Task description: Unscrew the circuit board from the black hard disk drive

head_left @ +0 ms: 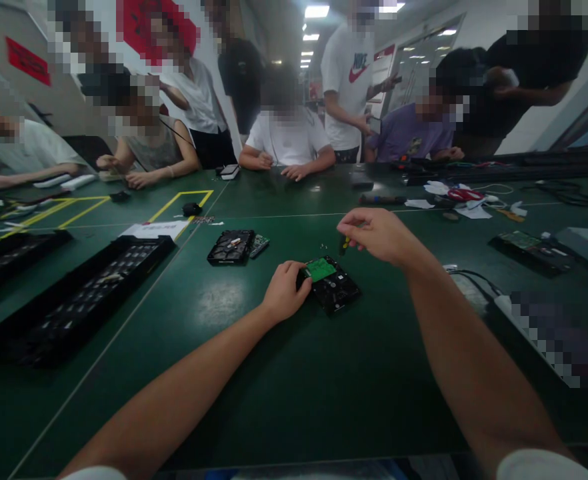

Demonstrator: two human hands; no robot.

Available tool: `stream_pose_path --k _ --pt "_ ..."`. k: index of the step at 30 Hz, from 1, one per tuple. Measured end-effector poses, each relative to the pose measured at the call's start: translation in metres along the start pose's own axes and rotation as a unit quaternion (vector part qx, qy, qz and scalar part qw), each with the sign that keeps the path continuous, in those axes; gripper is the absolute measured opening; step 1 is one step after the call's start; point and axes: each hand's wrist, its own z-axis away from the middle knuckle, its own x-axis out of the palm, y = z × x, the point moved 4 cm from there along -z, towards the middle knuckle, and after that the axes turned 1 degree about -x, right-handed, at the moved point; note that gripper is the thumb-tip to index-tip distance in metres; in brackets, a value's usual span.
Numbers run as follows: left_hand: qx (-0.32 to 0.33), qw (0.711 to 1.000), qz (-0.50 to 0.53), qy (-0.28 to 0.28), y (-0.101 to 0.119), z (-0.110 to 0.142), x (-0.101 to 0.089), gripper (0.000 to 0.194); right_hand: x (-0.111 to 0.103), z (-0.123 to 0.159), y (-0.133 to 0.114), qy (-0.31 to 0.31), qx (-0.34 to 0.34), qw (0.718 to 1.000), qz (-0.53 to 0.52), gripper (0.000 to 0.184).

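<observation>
A hard drive [335,287] lies on the green table with its green circuit board [322,269] facing up. My left hand [287,293] is closed on its left edge, thumb and fingers against the casing. To the right and a little above the drive, my right hand [374,233] pinches a small black-and-yellow screwdriver [345,245], its shaft blurred and pointing down. The tool is apart from the drive. Several tiny screws [323,246] lie just beyond the drive. Farther left sits another hard drive [231,247], a loose circuit board [259,245] beside it.
Long black trays [89,293] stand at the left. A third drive with a green board [529,250] lies at the right, near a grey laptop-like device [539,340] and cables. Papers and gloves [461,197] are behind it. Several people sit and stand across the table.
</observation>
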Motion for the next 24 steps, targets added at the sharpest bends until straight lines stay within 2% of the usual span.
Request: stream_pose_path --k 8,15,20,24 --pt "-0.003 1.0 0.0 -0.005 0.0001 0.0002 0.0 0.032 -0.0014 -0.0001 0.003 0.007 0.016 1.0 -0.011 0.005" --pt "0.0 1.0 0.002 0.0 0.0005 0.0003 -0.0004 0.031 -0.0041 0.0012 0.0001 0.022 -0.004 0.999 0.032 0.012" --pt "-0.003 1.0 0.001 -0.002 -0.0001 0.0001 -0.0007 0.031 -0.0046 0.0016 0.0 0.013 -0.001 1.0 0.012 0.008" --pt "-0.003 1.0 -0.004 -0.002 -0.0007 -0.0003 0.0001 0.031 -0.0023 -0.0011 0.0043 0.01 0.005 1.0 -0.017 0.011"
